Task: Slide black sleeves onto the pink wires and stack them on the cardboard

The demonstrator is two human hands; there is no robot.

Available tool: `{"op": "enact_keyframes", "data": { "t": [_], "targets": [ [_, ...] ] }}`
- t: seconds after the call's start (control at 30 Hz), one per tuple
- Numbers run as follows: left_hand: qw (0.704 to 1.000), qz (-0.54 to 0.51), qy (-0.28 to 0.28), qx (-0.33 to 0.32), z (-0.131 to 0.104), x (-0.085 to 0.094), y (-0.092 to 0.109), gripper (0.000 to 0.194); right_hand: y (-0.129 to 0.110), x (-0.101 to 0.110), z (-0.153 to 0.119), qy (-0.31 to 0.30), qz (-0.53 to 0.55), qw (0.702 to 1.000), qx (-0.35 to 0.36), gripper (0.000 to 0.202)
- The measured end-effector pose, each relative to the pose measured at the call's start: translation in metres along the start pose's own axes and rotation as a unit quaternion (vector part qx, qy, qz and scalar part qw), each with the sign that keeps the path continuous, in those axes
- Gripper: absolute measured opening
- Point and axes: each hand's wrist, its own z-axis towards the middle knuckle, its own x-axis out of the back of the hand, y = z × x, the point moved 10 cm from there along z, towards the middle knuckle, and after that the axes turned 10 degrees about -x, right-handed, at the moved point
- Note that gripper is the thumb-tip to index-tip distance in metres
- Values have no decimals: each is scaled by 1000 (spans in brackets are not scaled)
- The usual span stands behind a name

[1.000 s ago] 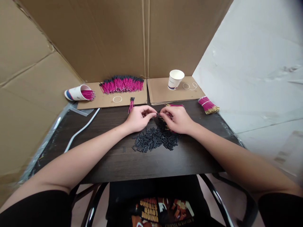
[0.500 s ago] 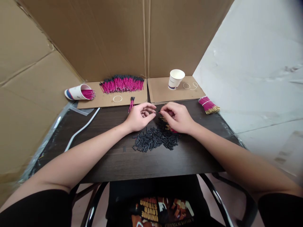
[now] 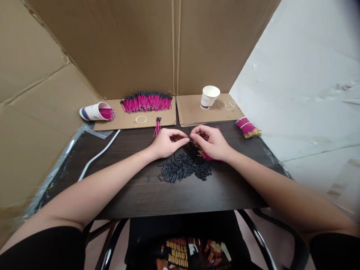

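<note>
My left hand [image 3: 168,143] and my right hand [image 3: 211,141] meet at the fingertips over the middle of the dark table. Each has thumb and fingers pinched together, and what lies between them is too small to make out. Under and beside my right hand are pink wires with gold tips [image 3: 200,153], partly hidden by it. A heap of short black tubes [image 3: 184,167] lies just below both hands. A few pink wires with black ends [image 3: 158,126] rest beyond my left hand.
Many black-ended pink wires [image 3: 146,102] lie on cardboard [image 3: 112,125] at the back. A tipped cup [image 3: 91,112] holds pink wires. An upright cup [image 3: 209,97] stands back right, near a banded pink bundle [image 3: 248,127]. A white tube [image 3: 98,154] lies left.
My left hand's fingers have closed together and its tips have come right up to those of my right hand. The view has shifted slightly.
</note>
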Motion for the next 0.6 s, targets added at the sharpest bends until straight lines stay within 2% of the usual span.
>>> {"op": "enact_keyframes", "data": {
  "t": [0.17,0.5,0.6],
  "targets": [
    [1000,-2,-22,-16,-2,-3,8,27,1,-6,0,-27,50,998,-12,27],
    [1000,6,-20,-19,-3,-5,14,30,-2,-4,2,-14,47,999,-3,29],
    [998,58,14,-21,-1,8,16,29,1,-3,1,-11,26,1000,-7,31]
  ]
}}
